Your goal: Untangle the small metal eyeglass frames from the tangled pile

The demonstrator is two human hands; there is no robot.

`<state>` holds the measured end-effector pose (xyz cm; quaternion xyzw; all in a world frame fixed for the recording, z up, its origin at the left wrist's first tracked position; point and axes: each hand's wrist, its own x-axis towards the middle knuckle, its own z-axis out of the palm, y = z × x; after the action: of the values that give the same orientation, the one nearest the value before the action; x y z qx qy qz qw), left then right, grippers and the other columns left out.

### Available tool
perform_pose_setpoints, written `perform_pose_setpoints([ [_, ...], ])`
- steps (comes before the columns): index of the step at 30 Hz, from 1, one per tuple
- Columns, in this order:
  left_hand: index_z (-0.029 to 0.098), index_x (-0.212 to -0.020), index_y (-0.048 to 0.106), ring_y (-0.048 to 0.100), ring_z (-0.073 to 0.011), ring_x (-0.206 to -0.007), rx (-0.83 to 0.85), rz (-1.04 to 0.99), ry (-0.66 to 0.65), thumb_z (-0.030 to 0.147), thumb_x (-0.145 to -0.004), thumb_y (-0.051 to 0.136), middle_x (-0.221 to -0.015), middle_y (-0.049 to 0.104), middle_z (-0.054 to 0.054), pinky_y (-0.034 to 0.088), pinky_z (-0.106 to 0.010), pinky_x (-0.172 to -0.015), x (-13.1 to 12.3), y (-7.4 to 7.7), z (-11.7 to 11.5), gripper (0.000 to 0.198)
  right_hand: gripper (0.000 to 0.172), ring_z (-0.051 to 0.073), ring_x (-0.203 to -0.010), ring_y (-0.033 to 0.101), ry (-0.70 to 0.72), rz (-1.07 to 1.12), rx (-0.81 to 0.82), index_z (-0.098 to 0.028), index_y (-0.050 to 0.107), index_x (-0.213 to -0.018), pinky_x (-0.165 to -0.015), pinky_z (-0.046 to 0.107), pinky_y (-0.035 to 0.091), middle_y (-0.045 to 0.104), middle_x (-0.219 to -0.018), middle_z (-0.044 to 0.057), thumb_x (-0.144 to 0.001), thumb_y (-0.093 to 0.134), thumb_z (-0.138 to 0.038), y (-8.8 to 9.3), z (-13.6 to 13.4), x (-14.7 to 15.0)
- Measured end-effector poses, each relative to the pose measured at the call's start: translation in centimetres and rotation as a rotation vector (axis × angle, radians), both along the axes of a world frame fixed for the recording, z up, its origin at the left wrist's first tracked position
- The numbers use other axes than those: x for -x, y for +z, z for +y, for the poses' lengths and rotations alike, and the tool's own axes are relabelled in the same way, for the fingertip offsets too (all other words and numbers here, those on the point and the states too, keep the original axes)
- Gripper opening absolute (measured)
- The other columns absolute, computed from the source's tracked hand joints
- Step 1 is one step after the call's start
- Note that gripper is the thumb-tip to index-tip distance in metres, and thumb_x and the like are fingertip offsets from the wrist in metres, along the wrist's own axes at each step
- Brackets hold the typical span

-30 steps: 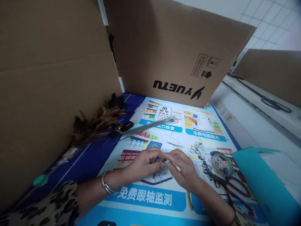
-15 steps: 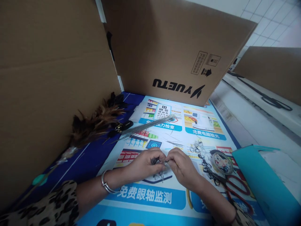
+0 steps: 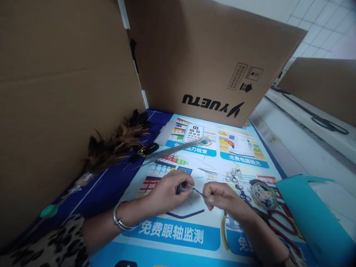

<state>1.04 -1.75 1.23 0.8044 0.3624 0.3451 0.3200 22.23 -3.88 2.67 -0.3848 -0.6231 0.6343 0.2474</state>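
Observation:
My left hand [image 3: 171, 191] is closed around a small cluster of shiny dark and clear wire pieces [image 3: 184, 188], partly covered by the fingers. A thin dark wire [image 3: 198, 192] sticks out of the cluster to the right. Its far end is pinched between thumb and fingertips of my right hand [image 3: 224, 198]. Both hands are just above the printed mat [image 3: 183, 215], a short gap apart. Beyond them lies a bundle of long straight thin wires [image 3: 180, 147], with a few loose wires [image 3: 208, 171] nearer.
Right of my hands are small wire loops [image 3: 235, 174], a round clear container [image 3: 264, 194] and red-handled scissors [image 3: 283, 220]. A teal box [image 3: 311, 211] stands farther right. Brown feathers [image 3: 116, 146] lie left beside a cardboard wall [image 3: 69, 92]; another cardboard panel [image 3: 205, 55] stands behind.
My right hand has moved right, away from the left, and a length of dark wire now stretches between them. The left hand has shifted slightly left, still holding the cluster.

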Motion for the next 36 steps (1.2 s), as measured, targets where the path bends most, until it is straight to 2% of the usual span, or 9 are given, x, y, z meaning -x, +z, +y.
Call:
perform_pose_setpoints([
  [3, 0.016, -0.075, 0.056, 0.053, -0.014, -0.075, -0.098, -0.041, -0.072, 0.007, -0.075, 0.053, -0.075, 0.059, -0.001, 0.039, -0.029, -0.072, 0.3, -0.2, 0.1, 0.01, 0.022, 0.01, -0.058, 0.042, 0.029, -0.052, -0.025, -0.015, 0.048, -0.065, -0.055, 0.022, 0.032, 0.049, -0.061, -0.001, -0.079, 0.056, -0.03, -0.1, 0.0, -0.1],
  [6, 0.017, -0.072, 0.06, 0.053, -0.0139, -0.078, -0.206, -0.01, -0.151, 0.001, -0.075, 0.049, -0.079, 0.06, -0.001, 0.038, -0.03, -0.075, 0.6, -1.1, 0.6, 0.02, 0.023, 0.01, -0.057, 0.041, -0.038, -0.083, -0.103, -0.016, 0.047, -0.063, -0.054, 0.022, 0.031, 0.047, -0.06, -0.002, -0.08, 0.056, -0.029, 0.3, -0.3, 0.3],
  [9, 0.018, -0.073, 0.063, 0.052, -0.0139, -0.078, -0.265, 0.007, -0.081, -0.003, -0.074, 0.045, -0.079, 0.058, -0.002, 0.037, -0.03, -0.073, 0.9, -2.1, 1.5, 0.028, 0.018, 0.009, -0.057, 0.041, -0.146, -0.115, -0.245, -0.017, 0.047, -0.066, -0.054, 0.022, 0.032, 0.046, -0.062, -0.002, -0.081, 0.053, -0.024, 1.2, -1.2, 1.2],
  [13, 0.019, -0.077, 0.065, 0.052, -0.0144, -0.08, -0.216, -0.001, -0.037, 0.0, -0.077, 0.045, -0.081, 0.058, -0.002, 0.039, -0.029, -0.073, 1.1, -2.4, 2.2, 0.028, 0.015, 0.01, -0.06, 0.044, -0.182, -0.243, -0.575, -0.017, 0.045, -0.066, -0.057, 0.022, 0.035, 0.046, -0.064, -0.002, -0.077, 0.054, -0.014, 1.8, -2.7, 3.0],
  [19, 0.017, -0.084, 0.065, 0.053, -0.0153, -0.085, 0.017, -0.008, -0.095, 0.003, -0.076, 0.046, -0.086, 0.056, -0.004, 0.043, -0.028, -0.076, 0.4, 0.1, 0.7, 0.025, 0.011, 0.017, -0.068, 0.049, -0.073, -0.6, -1.138, -0.015, 0.054, -0.072, -0.061, 0.03, 0.037, 0.055, -0.07, 0.005, -0.082, 0.05, -0.017, -0.5, -3.8, 4.8],
  [22, 0.016, -0.085, 0.065, 0.053, -0.016, -0.089, 0.165, -0.027, -0.165, 0.012, -0.079, 0.051, -0.089, 0.055, -0.005, 0.043, -0.029, -0.081, 0.1, 0.7, 0.3, 0.016, 0.01, 0.019, -0.07, 0.049, -0.036, -0.728, -1.241, -0.015, 0.056, -0.075, -0.062, 0.032, 0.038, 0.055, -0.072, 0.007, -0.082, 0.049, -0.016, -1.8, -3.9, 5.0],
  [27, 0.014, -0.071, 0.062, 0.055, -0.0151, -0.085, 0.36, -0.116, -0.052, 0.017, -0.073, 0.06, -0.087, 0.055, -0.004, 0.043, -0.027, -0.081, -0.5, -0.7, 0.5, 0.004, 0.011, 0.019, -0.068, 0.047, 0.07, -0.809, -1.36, -0.014, 0.057, -0.086, -0.059, 0.033, 0.038, 0.055, -0.075, 0.006, -0.079, 0.049, -0.01, -2.9, -3.9, 4.9],
  [30, 0.014, -0.064, 0.057, 0.055, -0.0139, -0.08, 0.325, -0.092, -0.037, 0.008, -0.07, 0.056, -0.085, 0.057, -0.003, 0.044, -0.026, -0.076, -0.8, -1.5, 0.6, 0.009, 0.012, 0.018, -0.068, 0.047, 0.077, -0.78, -1.391, -0.014, 0.057, -0.087, -0.058, 0.032, 0.037, 0.055, -0.075, 0.005, -0.081, 0.048, -0.01, -2.8, -3.6, 4.4],
  [36, 0.016, -0.061, 0.052, 0.053, -0.0165, -0.088, 0.15, -0.047, 0.039, 0.0, -0.063, 0.051, -0.088, 0.057, -0.004, 0.042, -0.029, -0.081, -0.8, -1.2, 0.5, 0.015, 0.014, 0.018, -0.07, 0.048, -0.119, -0.711, -1.426, -0.014, 0.057, -0.092, -0.06, 0.032, 0.037, 0.059, -0.077, 0.005, -0.08, 0.052, -0.008, -3.0, -2.7, 3.3],
])
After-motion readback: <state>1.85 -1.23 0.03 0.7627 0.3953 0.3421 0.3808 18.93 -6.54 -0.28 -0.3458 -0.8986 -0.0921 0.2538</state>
